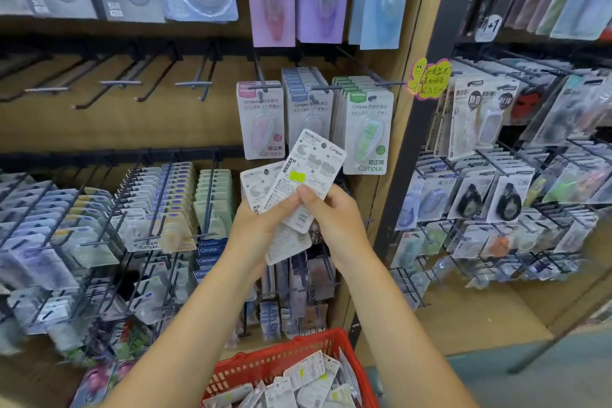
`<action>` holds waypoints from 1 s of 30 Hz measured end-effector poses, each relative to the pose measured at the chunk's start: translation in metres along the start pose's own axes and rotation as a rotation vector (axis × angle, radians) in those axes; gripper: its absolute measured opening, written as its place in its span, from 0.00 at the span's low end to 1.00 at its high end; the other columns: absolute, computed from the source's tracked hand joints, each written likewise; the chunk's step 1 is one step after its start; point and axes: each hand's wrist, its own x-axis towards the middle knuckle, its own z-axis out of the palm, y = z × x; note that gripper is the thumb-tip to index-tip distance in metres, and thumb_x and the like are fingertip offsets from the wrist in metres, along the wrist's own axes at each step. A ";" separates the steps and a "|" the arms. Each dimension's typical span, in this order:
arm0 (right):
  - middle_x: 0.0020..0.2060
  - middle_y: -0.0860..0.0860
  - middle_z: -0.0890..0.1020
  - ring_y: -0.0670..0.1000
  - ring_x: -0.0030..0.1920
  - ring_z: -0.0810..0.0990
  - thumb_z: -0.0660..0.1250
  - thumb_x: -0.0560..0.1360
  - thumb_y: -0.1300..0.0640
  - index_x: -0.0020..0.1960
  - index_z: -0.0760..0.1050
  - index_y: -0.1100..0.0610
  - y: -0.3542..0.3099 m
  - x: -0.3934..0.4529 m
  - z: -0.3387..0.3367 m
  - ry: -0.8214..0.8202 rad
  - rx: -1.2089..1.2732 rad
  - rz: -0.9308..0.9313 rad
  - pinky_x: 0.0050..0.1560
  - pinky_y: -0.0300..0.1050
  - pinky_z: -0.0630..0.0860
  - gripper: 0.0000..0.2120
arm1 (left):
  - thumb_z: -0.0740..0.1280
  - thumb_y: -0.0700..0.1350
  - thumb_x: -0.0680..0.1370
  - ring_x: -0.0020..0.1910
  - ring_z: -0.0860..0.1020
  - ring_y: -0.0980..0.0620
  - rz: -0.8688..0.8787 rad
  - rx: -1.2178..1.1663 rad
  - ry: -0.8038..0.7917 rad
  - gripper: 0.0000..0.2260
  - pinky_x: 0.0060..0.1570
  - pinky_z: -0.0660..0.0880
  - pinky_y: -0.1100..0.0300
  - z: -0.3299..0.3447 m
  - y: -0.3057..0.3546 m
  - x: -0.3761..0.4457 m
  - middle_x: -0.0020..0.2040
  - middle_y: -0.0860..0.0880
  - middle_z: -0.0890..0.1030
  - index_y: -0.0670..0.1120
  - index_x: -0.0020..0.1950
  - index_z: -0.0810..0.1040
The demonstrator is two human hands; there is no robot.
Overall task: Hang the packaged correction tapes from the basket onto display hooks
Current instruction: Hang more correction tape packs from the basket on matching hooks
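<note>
My left hand (255,225) holds a fanned bunch of white packaged correction tapes (256,190), backs toward me. My right hand (331,214) pinches the topmost pack (306,172), which has a yellow sticker and leans to the right. Just above hang three rows of Campus packs on hooks: pink (260,119), blue (308,103) and green (367,129). The red basket (281,358) sits low in front of me with several white packs (308,381) inside.
Bare black hooks (122,83) jut from the wooden panel at upper left. Crowded hook racks of stationery fill the lower left (99,225) and the right bay (496,175). A yellow handwritten tag (427,76) sticks out from the wooden divider.
</note>
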 end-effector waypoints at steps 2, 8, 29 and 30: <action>0.56 0.47 0.86 0.48 0.58 0.85 0.68 0.81 0.58 0.60 0.81 0.50 0.000 0.002 0.000 0.058 0.017 -0.046 0.58 0.49 0.81 0.09 | 0.73 0.40 0.78 0.56 0.86 0.47 0.031 0.076 0.063 0.18 0.53 0.83 0.50 -0.008 0.002 0.001 0.59 0.46 0.86 0.45 0.68 0.79; 0.57 0.45 0.86 0.44 0.57 0.83 0.68 0.82 0.58 0.65 0.81 0.51 0.007 -0.003 0.008 0.125 -0.260 -0.163 0.57 0.44 0.81 0.13 | 0.74 0.45 0.79 0.57 0.85 0.51 0.115 0.208 0.083 0.18 0.55 0.82 0.50 -0.027 0.013 -0.002 0.59 0.50 0.86 0.48 0.68 0.76; 0.53 0.52 0.87 0.52 0.54 0.86 0.73 0.77 0.54 0.61 0.78 0.56 0.009 -0.022 0.010 0.062 -0.159 -0.003 0.58 0.53 0.82 0.14 | 0.79 0.43 0.73 0.63 0.83 0.42 -0.001 0.136 -0.148 0.27 0.67 0.76 0.38 -0.039 0.023 -0.009 0.63 0.44 0.84 0.44 0.71 0.77; 0.53 0.51 0.87 0.51 0.53 0.86 0.73 0.78 0.54 0.61 0.78 0.56 0.007 -0.023 0.007 0.082 -0.149 -0.004 0.57 0.51 0.82 0.14 | 0.79 0.42 0.72 0.63 0.83 0.43 -0.002 0.169 -0.175 0.28 0.67 0.76 0.39 -0.038 0.024 -0.009 0.63 0.45 0.84 0.45 0.71 0.77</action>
